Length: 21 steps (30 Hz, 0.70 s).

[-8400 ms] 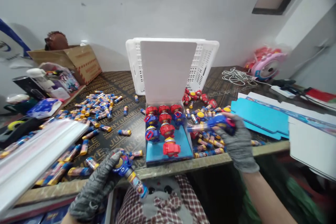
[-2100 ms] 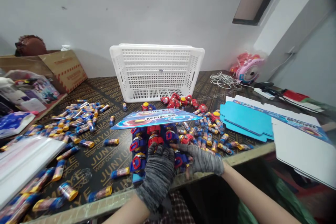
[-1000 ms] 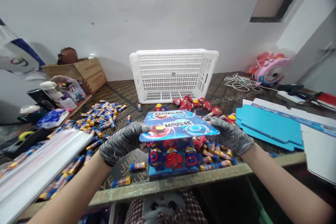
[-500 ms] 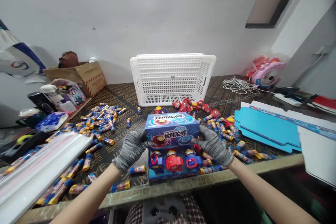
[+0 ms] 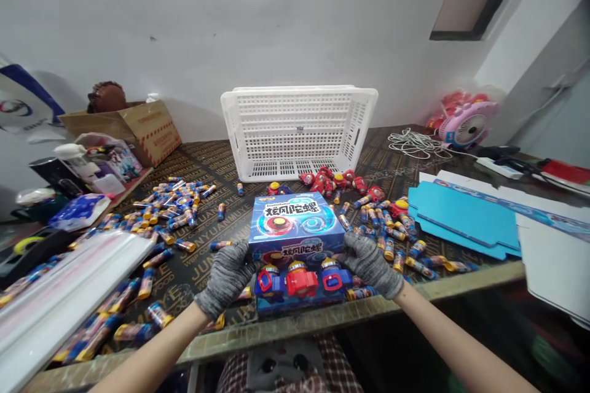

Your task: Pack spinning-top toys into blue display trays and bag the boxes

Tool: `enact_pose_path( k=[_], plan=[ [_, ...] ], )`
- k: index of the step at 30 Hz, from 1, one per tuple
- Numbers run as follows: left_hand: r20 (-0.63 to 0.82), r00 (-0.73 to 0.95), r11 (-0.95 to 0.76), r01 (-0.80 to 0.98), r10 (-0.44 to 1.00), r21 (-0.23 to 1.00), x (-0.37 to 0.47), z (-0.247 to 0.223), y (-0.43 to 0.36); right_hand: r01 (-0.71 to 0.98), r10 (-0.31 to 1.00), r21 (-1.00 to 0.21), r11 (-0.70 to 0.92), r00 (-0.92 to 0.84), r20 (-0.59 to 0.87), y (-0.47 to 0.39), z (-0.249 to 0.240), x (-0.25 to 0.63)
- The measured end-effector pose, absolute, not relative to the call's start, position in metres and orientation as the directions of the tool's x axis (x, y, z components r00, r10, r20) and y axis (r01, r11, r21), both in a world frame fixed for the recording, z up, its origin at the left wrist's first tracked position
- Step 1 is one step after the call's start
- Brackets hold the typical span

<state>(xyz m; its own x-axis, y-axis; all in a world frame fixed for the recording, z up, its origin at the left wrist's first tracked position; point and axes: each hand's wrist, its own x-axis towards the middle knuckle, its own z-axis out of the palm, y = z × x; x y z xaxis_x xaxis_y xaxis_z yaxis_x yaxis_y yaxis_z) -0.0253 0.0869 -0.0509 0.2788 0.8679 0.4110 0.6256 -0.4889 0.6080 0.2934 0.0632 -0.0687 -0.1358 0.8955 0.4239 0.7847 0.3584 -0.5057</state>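
A blue printed cardboard box [image 5: 295, 215] with a spinning-top picture on its lid stands at the table's front edge. Along its open front sits a row of toys: a red one [image 5: 302, 282] between two blue ones, the left [image 5: 270, 282] and the right [image 5: 334, 278]. Wearing a grey knit glove, my left hand [image 5: 225, 277] grips the box's left side, with the fingertips partly hidden. On the opposite side my right hand [image 5: 372, 264], gloved alike, is closed on the box near its front corner.
Behind the box, a white plastic basket [image 5: 299, 141] lies tipped towards me, red toys [image 5: 327, 183] before it. Small blue-and-yellow tubes [image 5: 177, 202] are scattered on both sides. Flat blue cardboard [image 5: 461, 212] lies right; a white stack [image 5: 87, 295] lies left. A fan [image 5: 470, 126] stands far right.
The lid's top has tipped down and shows more of its face. Both hands have stayed on the sides of the box. The view has shifted slightly.
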Motion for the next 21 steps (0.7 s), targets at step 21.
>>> enact_pose_path(
  k=[21],
  plan=[
    [-0.006,0.609,-0.605,0.788,0.793,0.116,-0.005,-0.005,0.156,0.648,0.857,-0.673,0.358,0.059,0.512,-0.014,-0.087,0.276]
  ],
)
